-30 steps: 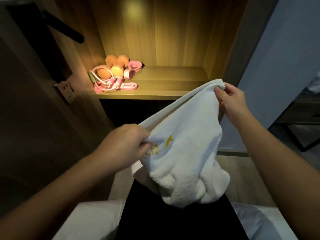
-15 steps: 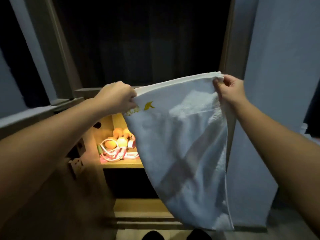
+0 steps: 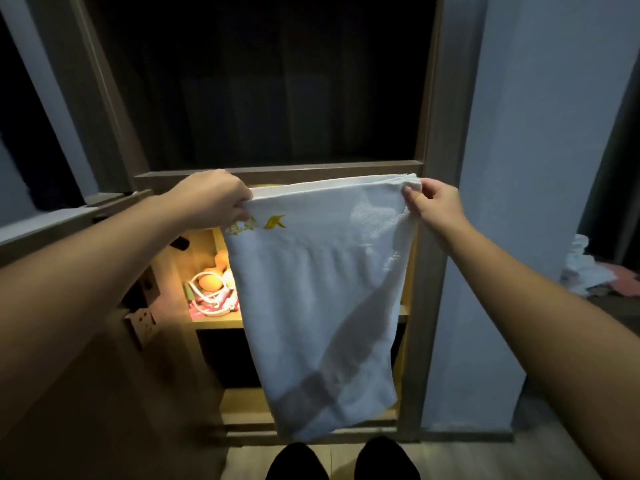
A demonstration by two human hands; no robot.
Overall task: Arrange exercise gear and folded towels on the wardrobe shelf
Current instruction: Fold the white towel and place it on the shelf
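Left hand (image 3: pixel 216 199) and right hand (image 3: pixel 437 204) pinch the white terry towel's (image 3: pixel 318 306) top corners; it hangs, hiding most of the lit wooden shelf (image 3: pixel 214 318) and partly the orange-pink exercise gear (image 3: pixel 211 289).

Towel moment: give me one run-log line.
phase: unfolding | left hand: grip on towel corner | right hand: grip on other corner | towel: hanging open | shelf: exercise gear

left hand (image 3: pixel 211 199), right hand (image 3: pixel 437 206) pinching (arms outstretched)

A crumpled cloth pile (image 3: pixel 585 268) lies far right.
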